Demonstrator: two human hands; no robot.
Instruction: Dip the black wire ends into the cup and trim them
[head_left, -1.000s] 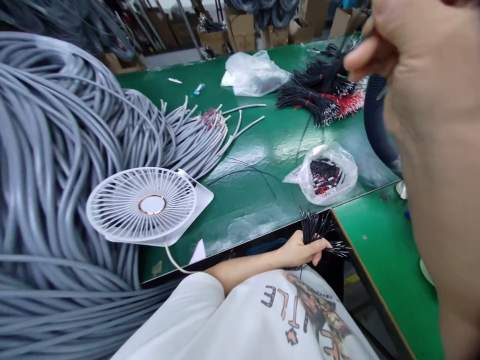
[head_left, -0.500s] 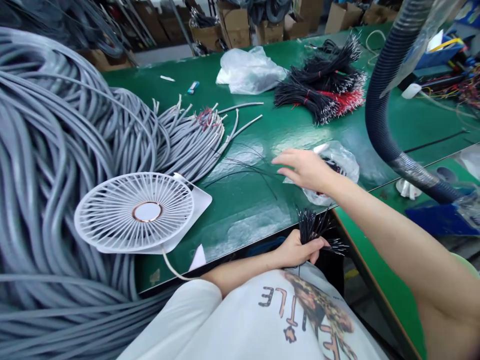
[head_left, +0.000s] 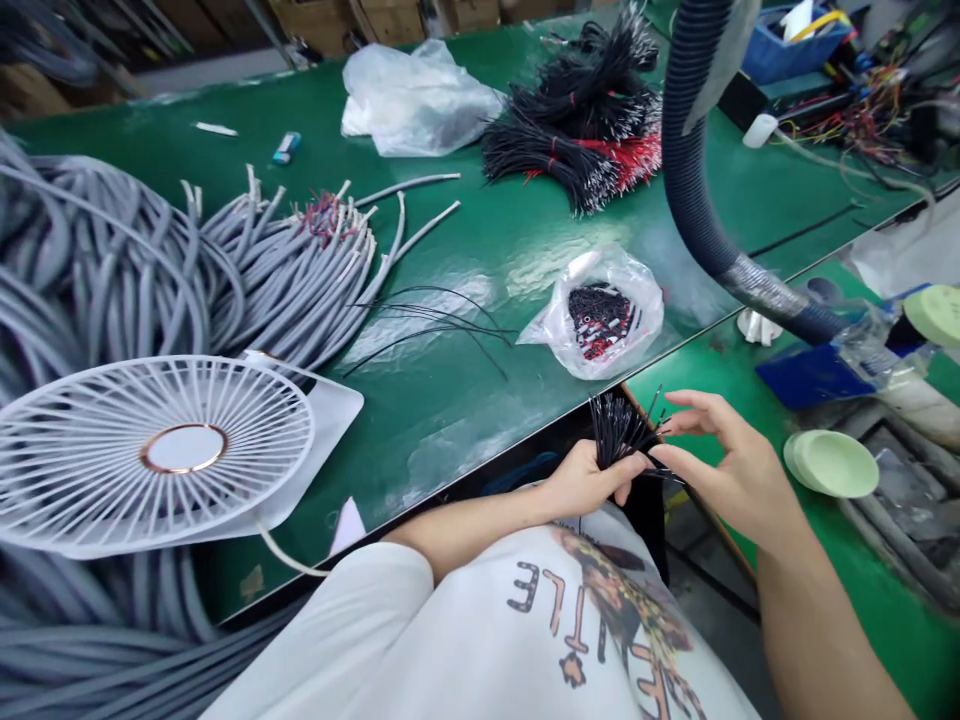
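1. Firstly, left hand: closed around a bundle of black wires.
2. Right hand: thumb and fingers parted, just beside the bundle's ends.
3. Plastic bag, small parts inside: beyond both hands.

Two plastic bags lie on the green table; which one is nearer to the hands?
The smaller, open bag, beyond the black wires in the left hand; black and red pieces show inside. The other, a crumpled bag, lies farther back, beside bundled wires.
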